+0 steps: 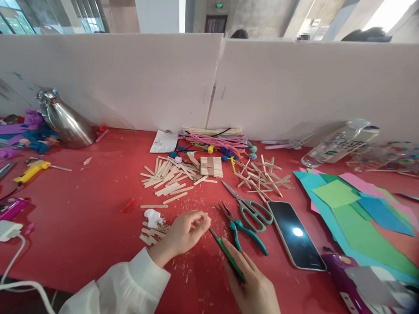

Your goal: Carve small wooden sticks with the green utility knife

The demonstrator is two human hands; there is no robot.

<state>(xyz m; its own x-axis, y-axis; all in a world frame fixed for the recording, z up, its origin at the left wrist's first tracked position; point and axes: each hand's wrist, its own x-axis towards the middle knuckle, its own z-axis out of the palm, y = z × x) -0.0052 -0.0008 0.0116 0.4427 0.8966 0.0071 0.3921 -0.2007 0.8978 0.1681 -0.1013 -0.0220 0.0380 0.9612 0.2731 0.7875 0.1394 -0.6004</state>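
Observation:
My left hand [186, 231] is closed in a pinch in the middle of the view. Whatever sits between its fingertips is too small or hidden to name. My right hand [254, 286] grips a green craft knife [230, 259], its dark tip pointing up and left towards my left fingertips. Small wood shavings [196, 201] are scattered around both hands. Short pieces of wooden stick [149, 233] and a crumpled white tissue [153, 218] lie left of my left hand. Just beyond my right hand rest teal-handled needle-nose pliers [249, 236] and grey-green scissors [254, 211].
Loose craft sticks [171, 178], a stick bundle [211, 167] and crossed sticks [264, 176] lie further back. A phone [296, 234] and coloured paper [361, 212] are at right. At left stand a steel jug [69, 124] and a yellow glue gun [33, 171]. White partitions [129, 82] border the red table [96, 226].

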